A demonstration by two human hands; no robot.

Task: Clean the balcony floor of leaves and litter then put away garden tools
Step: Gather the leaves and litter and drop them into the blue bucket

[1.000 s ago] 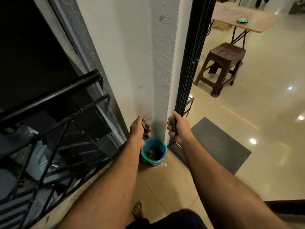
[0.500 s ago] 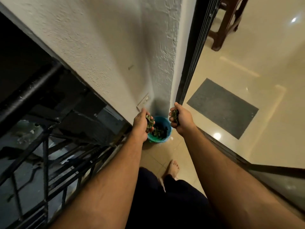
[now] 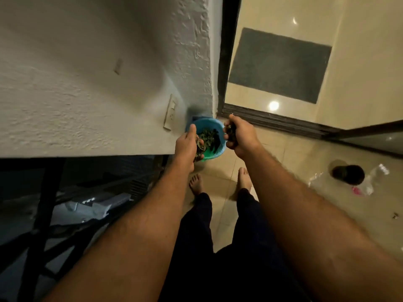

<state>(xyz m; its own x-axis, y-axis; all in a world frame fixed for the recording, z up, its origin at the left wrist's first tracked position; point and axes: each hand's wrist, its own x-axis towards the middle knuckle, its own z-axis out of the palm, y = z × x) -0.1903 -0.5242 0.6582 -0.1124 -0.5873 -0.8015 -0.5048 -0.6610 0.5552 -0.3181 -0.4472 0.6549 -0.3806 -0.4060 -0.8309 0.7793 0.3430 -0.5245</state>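
Carrying leaves to bucket (image 3: 208, 136) in floor's wall corner | left hand (image 3: 187, 147), right hand (image 3: 239, 136) each clutch a clump | bottle (image 3: 375, 179), scraps left; tools unseen

Hands w/ leaves (image 3: 199, 147) now over bucket (image 3: 214, 125).

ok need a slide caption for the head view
Both hands, left hand and right hand, hold leaves over the blue bucket.

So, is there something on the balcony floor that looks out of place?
Yes. A clear plastic bottle with a pink cap lies tipped over on the tiles, right of the feet, beside a dark round object. A small scrap lies nearer. Nothing looks spilled around the blue bucket.
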